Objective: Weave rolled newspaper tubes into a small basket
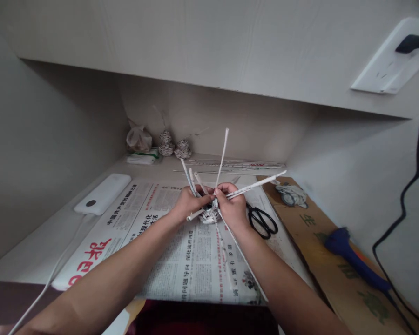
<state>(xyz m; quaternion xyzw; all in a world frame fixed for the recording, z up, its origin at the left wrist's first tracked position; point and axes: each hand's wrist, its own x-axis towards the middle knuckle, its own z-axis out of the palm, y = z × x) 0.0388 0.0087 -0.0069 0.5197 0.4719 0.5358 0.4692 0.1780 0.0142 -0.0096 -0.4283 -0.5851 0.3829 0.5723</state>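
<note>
Between my hands is a small round woven piece [209, 216] made of rolled newspaper strips, with several paper tubes [222, 156] sticking out of it in all directions. My left hand [192, 201] grips its left side, thumb across the top near the middle. With thumb and fingers pinched together, my right hand [232, 202] holds the strips at its right side. A long paper strip [244, 258] runs from there down toward the front edge. The hands hide part of the weave. Black-handled scissors [263, 222] lie just right of my right hand.
Newspaper [167, 260] covers the desk. A white power bank [103, 193] with a cable lies left. At the back stand two woven gourd shapes [165, 143], a plastic bag [138, 138] and loose paper tubes [237, 164]. Right are cardboard [310, 246], a blue glue gun [358, 260] and a crumpled bundle [291, 194].
</note>
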